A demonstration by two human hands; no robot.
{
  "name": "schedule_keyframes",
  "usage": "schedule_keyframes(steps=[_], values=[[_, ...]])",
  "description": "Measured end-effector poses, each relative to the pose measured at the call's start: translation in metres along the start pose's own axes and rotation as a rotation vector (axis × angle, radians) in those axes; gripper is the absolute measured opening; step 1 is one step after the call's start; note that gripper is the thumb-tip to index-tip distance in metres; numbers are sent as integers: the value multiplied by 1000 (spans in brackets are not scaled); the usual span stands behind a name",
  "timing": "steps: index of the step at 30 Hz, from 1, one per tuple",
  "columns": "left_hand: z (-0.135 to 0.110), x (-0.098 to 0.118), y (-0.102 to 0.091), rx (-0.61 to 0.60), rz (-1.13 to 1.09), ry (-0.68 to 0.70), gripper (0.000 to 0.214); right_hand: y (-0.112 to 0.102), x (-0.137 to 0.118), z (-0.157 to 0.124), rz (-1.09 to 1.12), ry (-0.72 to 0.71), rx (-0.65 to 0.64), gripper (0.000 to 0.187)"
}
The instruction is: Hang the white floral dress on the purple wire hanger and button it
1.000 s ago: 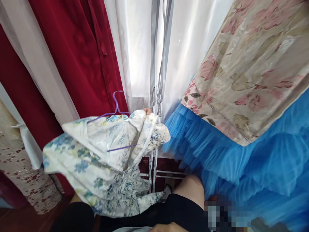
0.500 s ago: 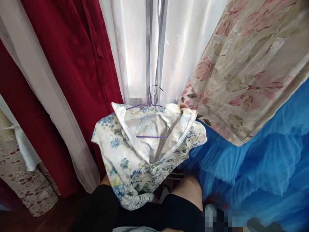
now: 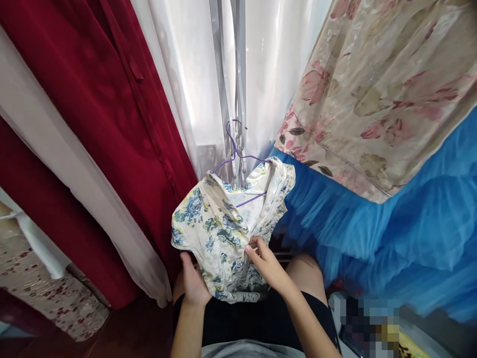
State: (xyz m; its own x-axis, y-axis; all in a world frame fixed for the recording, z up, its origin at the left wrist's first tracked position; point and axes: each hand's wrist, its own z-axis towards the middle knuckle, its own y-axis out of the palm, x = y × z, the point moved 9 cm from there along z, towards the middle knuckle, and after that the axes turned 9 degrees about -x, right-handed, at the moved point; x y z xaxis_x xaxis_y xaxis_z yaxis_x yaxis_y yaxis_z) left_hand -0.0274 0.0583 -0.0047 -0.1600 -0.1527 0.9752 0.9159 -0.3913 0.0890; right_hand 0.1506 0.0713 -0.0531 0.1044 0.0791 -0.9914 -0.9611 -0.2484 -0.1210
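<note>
Red drapes [image 3: 93,99] and blue tulle [image 3: 439,223] flank the floral garment [image 3: 219,238].

On my feed, the garment [image 3: 218,233] sits on the hanger [image 3: 235,155] at centre, before the metal stand [image 3: 240,64], a curtain [image 3: 197,74] behind that. The left hand [image 3: 196,281] is at the garment's lower left edge, the right hand [image 3: 264,258] on its front. Drapes [image 3: 112,99] hang leftward; to my right, a hanging cloth [image 3: 387,109] overlaps a skirt [image 3: 354,228].

I see a white garment [image 3: 219,238] flowered in blue, green and yellow, a purple hanger [image 3: 235,152], crimson drapes [image 3: 108,129], pink-flowered beige cloth [image 3: 372,99] and bright blue tulle [image 3: 387,233].
</note>
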Motion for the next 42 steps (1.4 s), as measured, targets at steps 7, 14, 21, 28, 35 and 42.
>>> schedule_keyframes(steps=[7, 14, 21, 28, 35, 42], values=[[-21, -23, -25, 262, -307, -171, 72, 18, -4, 10, 191, -146, -19, 19], [-13, -21, -14, 330, -329, -100, 65, 16, -12, -7, 193, -100, -83, 21], [-30, -6, -80, 839, -91, 212, 45, 3, -6, -21, 57, -41, -56, 23], [-17, 6, -26, 505, 474, 252, 11, 7, -7, -25, 88, 17, -48, 25], [4, -30, 53, 68, 492, 14, 5, 13, -12, -25, 320, 59, -25, 22], [6, -17, 52, 28, 594, 73, 18, 4, -13, -21, 528, 92, 93, 30]])
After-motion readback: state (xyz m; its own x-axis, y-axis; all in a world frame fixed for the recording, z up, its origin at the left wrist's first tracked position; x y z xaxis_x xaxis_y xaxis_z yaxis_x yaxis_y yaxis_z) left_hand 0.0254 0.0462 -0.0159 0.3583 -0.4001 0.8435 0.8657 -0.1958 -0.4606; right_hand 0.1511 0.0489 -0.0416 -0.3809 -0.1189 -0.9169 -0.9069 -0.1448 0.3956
